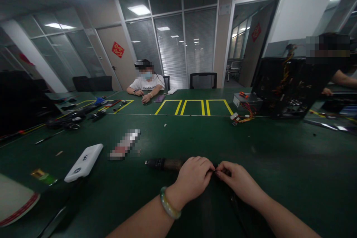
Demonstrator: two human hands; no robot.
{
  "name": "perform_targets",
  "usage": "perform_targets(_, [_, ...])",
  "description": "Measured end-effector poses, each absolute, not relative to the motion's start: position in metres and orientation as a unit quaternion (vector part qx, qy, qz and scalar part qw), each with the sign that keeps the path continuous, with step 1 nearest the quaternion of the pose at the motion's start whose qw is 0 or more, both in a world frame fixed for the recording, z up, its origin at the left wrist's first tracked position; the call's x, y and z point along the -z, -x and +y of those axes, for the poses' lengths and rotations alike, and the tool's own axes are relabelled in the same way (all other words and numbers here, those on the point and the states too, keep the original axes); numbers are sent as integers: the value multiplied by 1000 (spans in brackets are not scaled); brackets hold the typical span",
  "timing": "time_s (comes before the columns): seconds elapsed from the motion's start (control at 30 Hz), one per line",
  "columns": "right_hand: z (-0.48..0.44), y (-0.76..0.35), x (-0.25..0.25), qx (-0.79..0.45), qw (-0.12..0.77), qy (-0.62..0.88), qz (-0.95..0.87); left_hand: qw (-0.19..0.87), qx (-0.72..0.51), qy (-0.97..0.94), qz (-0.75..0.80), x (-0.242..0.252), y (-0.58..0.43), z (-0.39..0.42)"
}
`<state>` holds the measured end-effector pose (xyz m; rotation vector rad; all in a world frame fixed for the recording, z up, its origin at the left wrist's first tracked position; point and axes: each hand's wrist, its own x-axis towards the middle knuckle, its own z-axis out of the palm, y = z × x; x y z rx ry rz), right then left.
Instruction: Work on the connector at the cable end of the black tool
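Tool (163, 164) — dark, cylindrical, partly behind left hand (194, 176)

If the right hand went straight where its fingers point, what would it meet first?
Most likely the bare left hand with the round greenish bangle, just ahead of the right hand; depth is unclear.

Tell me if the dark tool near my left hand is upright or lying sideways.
Lying sideways: the dark tool stretches across the picture, its metal tip pointing left.
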<state>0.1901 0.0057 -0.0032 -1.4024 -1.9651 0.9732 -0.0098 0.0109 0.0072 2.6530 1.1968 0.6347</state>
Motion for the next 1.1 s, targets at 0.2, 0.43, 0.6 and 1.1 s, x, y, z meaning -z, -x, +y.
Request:
perform_targets(0.2, [6,-191,3,-360,266,518,-729,79,-217,-887,400,-7,10,10])
perform_targets(0.43, [6,-190,3,-354,269,515,-733,78,-215,-887,402,-7,9,11])
perform_targets(0.6, [6,-190,4,-356,268,513,-733,80,-216,-886,402,-4,10,11])
perform_targets(1.1, [7,-190,5,-348,267,513,-738,85,-224,-879,412,-3,8,12])
